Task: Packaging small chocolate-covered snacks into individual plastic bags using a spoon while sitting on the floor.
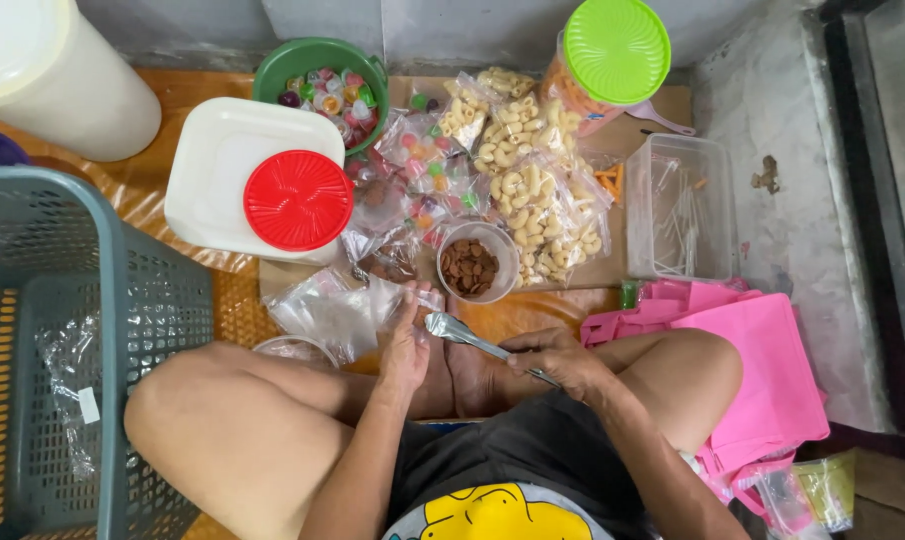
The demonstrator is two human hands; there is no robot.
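I sit cross-legged on the floor. My left hand (406, 345) pinches a small clear plastic bag (398, 300) at its mouth. My right hand (563, 362) grips the handle of a metal spoon (463, 335), whose bowl points toward the bag opening. Just beyond the bag stands a small clear cup of brown round snacks (470, 265). Filled bags of pale curled crackers (528, 190) and bags of coloured candies (423, 165) lie in a heap behind the cup.
A white jar with a red lid (298, 198), a green bowl of candies (325, 80), a green-lidded jar (616, 50), a clear plastic box (681, 205), a grey basket (63, 340) at left, pink plastic pieces (753, 370) at right.
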